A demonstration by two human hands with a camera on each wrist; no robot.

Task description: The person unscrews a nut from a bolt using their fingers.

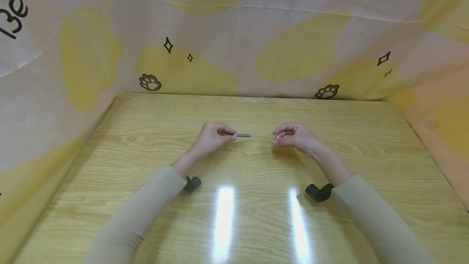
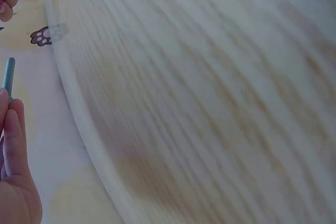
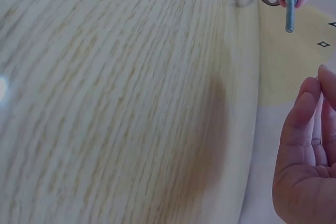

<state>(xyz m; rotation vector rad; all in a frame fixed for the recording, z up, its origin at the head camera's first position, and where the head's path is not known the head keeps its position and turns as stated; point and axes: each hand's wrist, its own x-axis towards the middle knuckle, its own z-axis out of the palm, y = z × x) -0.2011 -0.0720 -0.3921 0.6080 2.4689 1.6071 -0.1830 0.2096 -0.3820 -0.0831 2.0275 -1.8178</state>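
Observation:
My left hand [image 1: 212, 137] pinches a grey metal bolt [image 1: 243, 135] near one end, between thumb and fingers, above the table. The bolt lies level and its free end points toward my right hand. In the left wrist view the threads on this bolt [image 2: 9, 74] show. My right hand [image 1: 298, 137] pinches a small ring-shaped metal nut [image 1: 275, 137], its hole visible in the head view. A gap separates nut and bolt. In the right wrist view the fingertips of my right hand [image 3: 307, 145] hide the nut.
A wood-grain table [image 1: 146, 113] lies beneath both hands. Behind it hangs a printed cloth [image 1: 234, 52], with more cloth at both sides. Black devices stick out at the left wrist [image 1: 192, 184] and the right wrist [image 1: 318, 192].

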